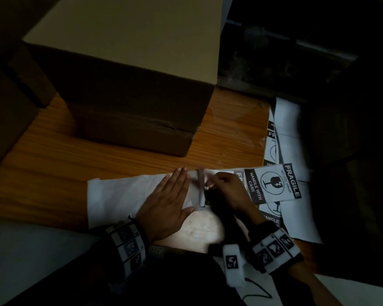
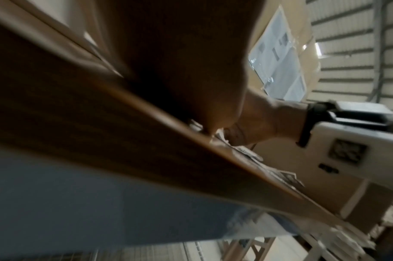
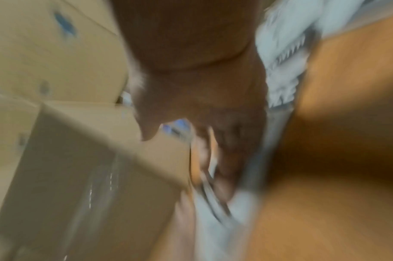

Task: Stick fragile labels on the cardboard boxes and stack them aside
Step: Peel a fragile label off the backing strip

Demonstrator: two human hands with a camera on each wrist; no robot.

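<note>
1. The right hand is curled, fingertips bunched at the edge of a label that stands partly lifted off the white sheet; it seems to pinch that edge, though blur hides the exact contact.
2. The right wrist lies low over the sheet, knuckles up, forearm running back toward the body. A marker band wraps the wrist.
3. The left hand lies flat, palm down, fingers straight and together, thumb spread out to the side, pressing the sheet just beside the lifted label.
4. Its forearm comes in from the lower left, with its own marker band.
5. The sheet rests on the wooden table, at the near edge.
6. A loose label reading FRAGILE, HANDLE WITH CARE lies just right of the right hand, atop more label sheets.
7. 1 closed box stands on the table beyond the hands, well apart from them.
8. The right wrist view is too blurred to show the fingers' hold.
</note>
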